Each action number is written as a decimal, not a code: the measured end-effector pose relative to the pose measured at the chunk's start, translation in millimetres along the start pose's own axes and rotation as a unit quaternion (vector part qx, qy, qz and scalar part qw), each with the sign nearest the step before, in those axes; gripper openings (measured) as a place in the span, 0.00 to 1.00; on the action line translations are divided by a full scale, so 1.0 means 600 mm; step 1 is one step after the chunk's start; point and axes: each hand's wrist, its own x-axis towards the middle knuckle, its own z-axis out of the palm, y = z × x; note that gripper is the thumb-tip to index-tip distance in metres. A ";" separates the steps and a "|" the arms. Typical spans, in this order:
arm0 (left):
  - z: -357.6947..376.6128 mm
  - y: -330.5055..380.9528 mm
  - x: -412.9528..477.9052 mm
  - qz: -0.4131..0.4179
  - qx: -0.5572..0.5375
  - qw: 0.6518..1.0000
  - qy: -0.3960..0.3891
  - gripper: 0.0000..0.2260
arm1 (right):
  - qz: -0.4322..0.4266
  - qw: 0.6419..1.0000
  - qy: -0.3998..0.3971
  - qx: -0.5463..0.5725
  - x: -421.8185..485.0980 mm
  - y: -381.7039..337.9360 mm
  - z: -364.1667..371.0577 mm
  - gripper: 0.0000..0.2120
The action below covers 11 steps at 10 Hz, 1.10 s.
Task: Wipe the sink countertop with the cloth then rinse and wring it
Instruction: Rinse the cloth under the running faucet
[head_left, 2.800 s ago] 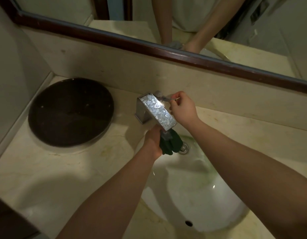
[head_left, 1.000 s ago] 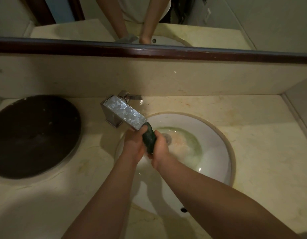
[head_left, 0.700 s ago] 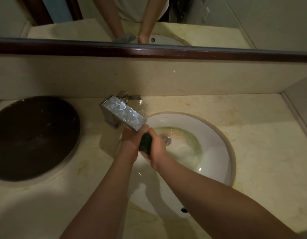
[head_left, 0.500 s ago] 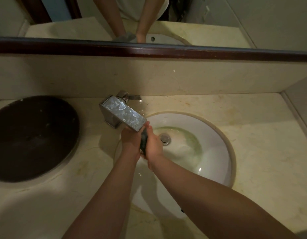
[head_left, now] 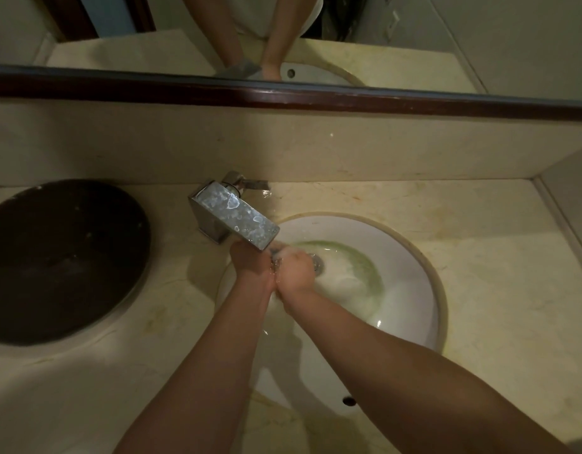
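Left hand [head_left: 252, 267] and right hand [head_left: 296, 271] pressed together, fists closed, directly under square chrome faucet [head_left: 235, 217] spout, over white sink basin [head_left: 410, 267]. Cloth not visible now; presumably clenched between palms, cannot confirm. Water splashing at knuckles. Greenish water pooled around drain [head_left: 316, 262]. Versus 0.5 s ago: dark green cloth sliver between hands gone from sight, hands tighter together. Dark round lid [head_left: 60, 260] left on marble countertop [head_left: 495, 290].
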 end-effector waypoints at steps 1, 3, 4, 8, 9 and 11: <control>-0.002 -0.013 0.013 -0.017 -0.013 1.000 -0.007 0.15 | -0.016 1.000 -0.002 -0.023 0.007 0.010 -0.001 0.11; -0.012 -0.008 0.003 -0.068 -0.032 0.996 -0.041 0.13 | 0.010 0.999 -0.030 0.006 -0.004 0.010 -0.013 0.11; -0.016 -0.001 0.000 -0.072 -0.062 0.989 -0.112 0.18 | 0.082 0.994 0.007 0.068 -0.009 0.007 -0.013 0.13; -0.059 -0.002 -0.005 0.032 0.038 0.972 -0.232 0.17 | 0.167 0.964 0.015 0.207 -0.011 0.000 -0.012 0.09; -0.069 0.003 0.000 0.041 0.074 0.972 -0.221 0.13 | 0.153 0.963 0.008 0.220 -0.011 0.001 -0.008 0.09; -0.060 0.003 -0.007 0.055 0.156 0.971 -0.171 0.10 | 0.145 0.970 0.016 0.196 -0.008 0.003 0.007 0.10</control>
